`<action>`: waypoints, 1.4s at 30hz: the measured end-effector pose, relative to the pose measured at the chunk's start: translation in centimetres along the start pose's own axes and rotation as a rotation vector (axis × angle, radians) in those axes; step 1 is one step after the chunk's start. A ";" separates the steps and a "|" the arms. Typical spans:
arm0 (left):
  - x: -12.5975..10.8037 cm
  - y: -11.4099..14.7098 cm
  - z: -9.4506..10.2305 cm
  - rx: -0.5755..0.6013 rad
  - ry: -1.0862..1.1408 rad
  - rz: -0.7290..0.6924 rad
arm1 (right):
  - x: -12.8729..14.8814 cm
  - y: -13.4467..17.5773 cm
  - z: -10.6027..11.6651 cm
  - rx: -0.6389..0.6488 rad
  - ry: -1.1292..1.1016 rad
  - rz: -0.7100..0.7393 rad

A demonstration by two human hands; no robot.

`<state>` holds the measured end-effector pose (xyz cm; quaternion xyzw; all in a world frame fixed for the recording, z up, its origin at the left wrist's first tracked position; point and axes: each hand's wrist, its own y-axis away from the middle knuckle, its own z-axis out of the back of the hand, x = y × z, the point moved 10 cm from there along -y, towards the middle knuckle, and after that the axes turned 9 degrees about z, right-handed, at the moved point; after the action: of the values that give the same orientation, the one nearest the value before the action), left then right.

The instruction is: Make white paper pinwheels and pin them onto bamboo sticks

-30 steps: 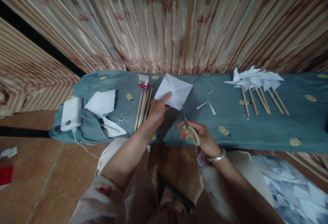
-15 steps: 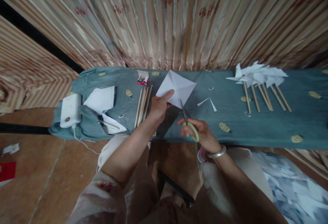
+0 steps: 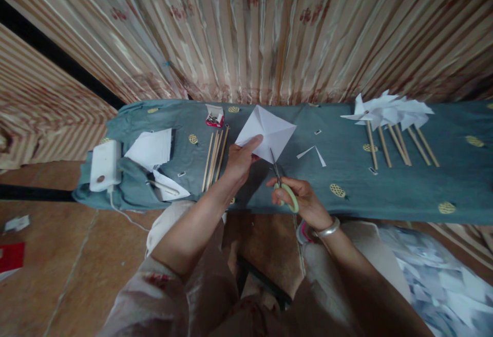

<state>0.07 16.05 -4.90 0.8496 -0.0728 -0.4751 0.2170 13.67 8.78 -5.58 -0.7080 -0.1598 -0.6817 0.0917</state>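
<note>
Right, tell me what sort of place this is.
Probably an indoor craft space, perhaps in a home: beige patterned fabric curtains hang behind a long, teal, pineapple-print cloth-covered table, on which several white paper pinwheels with pale wooden sticks lie.

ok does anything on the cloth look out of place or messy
Only slightly: thin paper slivers lie loose on the cloth, right of the held white sheet, unlike the grouped sticks. Nothing looks spilled.
</note>
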 end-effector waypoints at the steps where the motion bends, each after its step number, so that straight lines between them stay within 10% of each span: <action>1: 0.0 0.0 0.0 0.000 0.002 0.004 | 0.0 0.0 0.0 -0.003 -0.002 -0.001; 42: 0.4 0.1 0.2 -0.020 -0.028 0.021 | -0.8 -0.3 0.1 -0.023 0.019 -0.007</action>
<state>0.11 15.72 -5.24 0.8398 -0.0800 -0.4854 0.2297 13.67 8.99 -6.42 -0.7019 -0.1535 -0.6906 0.0826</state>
